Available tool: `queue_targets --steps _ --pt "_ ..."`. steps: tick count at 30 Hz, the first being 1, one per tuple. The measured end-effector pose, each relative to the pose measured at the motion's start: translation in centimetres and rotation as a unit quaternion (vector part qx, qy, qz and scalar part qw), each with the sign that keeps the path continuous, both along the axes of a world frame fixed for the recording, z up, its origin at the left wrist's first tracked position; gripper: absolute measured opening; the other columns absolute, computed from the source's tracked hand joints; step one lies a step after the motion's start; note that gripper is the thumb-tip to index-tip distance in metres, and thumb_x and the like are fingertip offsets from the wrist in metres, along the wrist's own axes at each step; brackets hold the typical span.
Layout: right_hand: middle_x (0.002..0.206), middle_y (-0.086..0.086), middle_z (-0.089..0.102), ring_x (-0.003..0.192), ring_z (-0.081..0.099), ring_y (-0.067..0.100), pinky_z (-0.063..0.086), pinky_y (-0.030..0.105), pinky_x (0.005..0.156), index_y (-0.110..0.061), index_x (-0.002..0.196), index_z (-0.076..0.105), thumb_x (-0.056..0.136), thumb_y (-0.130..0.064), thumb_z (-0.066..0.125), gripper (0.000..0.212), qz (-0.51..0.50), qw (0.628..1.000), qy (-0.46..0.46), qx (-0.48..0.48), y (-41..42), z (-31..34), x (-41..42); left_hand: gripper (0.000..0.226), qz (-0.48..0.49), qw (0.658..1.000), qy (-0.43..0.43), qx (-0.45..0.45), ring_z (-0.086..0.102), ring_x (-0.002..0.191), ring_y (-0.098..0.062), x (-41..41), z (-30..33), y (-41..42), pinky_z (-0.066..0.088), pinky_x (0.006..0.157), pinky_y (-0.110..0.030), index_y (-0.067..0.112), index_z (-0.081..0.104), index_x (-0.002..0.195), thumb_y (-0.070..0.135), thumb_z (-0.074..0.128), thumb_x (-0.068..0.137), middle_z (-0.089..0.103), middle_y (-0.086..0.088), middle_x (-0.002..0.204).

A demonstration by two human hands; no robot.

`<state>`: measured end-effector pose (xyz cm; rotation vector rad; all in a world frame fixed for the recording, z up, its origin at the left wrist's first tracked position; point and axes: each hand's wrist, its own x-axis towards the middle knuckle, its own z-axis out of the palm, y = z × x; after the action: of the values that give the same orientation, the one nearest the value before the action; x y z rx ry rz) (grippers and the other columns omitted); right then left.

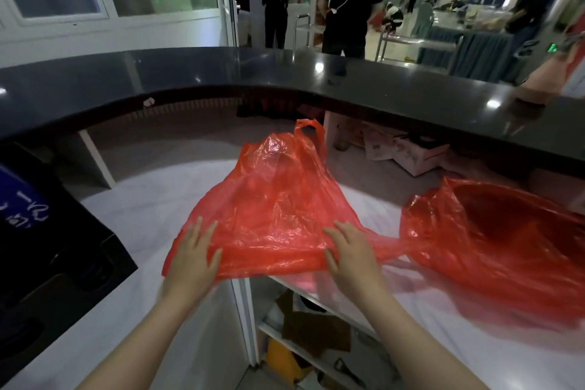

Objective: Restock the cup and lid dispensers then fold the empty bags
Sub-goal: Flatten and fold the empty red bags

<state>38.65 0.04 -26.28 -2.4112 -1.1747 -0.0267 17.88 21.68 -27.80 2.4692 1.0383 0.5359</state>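
Left hand (195,253) and right hand (351,250) flat, fingers straight, pressing bag's (272,209) near edge on table (139,215); bag runs away, handles farthest. Second bag (493,231) lies right, nearer right hand.

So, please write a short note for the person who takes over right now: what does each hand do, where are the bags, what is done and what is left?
Left hand: flat, fingers straight, pressing the near left edge of the red bag.
Right hand: flat on the same bag's near right edge.
That bag lies spread on the white counter, handles pointing away, not yet folded.
A second red bag lies crumpled to the right, untouched.
Done: both bags look empty; dispensers cannot be checked from here.
Left: fold this bag, then the second one.
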Motion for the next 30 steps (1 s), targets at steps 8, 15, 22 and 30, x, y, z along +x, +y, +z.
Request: queue_targets --steps 8,15,22,30 --pt "0.16 -0.007 -0.011 0.147 -0.012 0.021 -0.011 0.057 0.111 -0.045 0.149 -0.004 0.086 -0.074 0.016 0.072 -0.028 0.966 0.075 -0.245 -1.0 -5.0 3.0 0.075 -0.036 0.973 0.227 -0.03 -0.008 0.147 -0.026 0.3 -3.6 1.2 0.001 0.12 -0.036 0.026 -0.005 0.152 0.061 0.028 0.095 -0.009 -0.011 0.16" --pt "0.114 0.011 0.062 0.108 0.056 0.032 0.044 0.042 0.095 -0.009 0.108 0.067 0.083 -0.016 0.068 0.027 -0.001 0.99 -0.113 0.079 2.8 2.2 4.4 0.032 0.007 0.998 -0.067 0.015 0.052 0.118 -0.025 4.0 2.2 2.4 0.041 0.098 -0.038 0.013 0.058 0.125 0.025 0.047 0.097 0.059 -0.005 0.128" --pt "0.087 0.0 0.057 0.084 0.06 0.026 0.043 0.032 0.07 -0.015 0.114 0.061 0.083 -0.013 0.066 0.032 -0.06 0.982 -0.012 0.179 10.3 6.7 12.2 0.026 0.047 0.982 -0.182 -0.037 0.057 0.102 -0.018 10.2 5.8 9.9 0.044 0.083 -0.031 0.014 0.063 0.116 0.012 0.056 0.091 0.059 -0.003 0.117" --pt "0.074 -0.01 0.059 0.079 0.062 0.021 0.041 0.028 0.064 -0.036 0.125 0.048 0.078 -0.038 0.073 0.054 -0.088 0.979 0.113 0.143 18.9 5.9 19.3 0.021 0.12 0.969 -0.136 -0.17 0.06 0.08 -0.012 18.2 5.6 16.1 0.04 0.07 -0.027 0.025 0.067 0.09 0.046 0.064 0.085 0.066 0.009 0.085"
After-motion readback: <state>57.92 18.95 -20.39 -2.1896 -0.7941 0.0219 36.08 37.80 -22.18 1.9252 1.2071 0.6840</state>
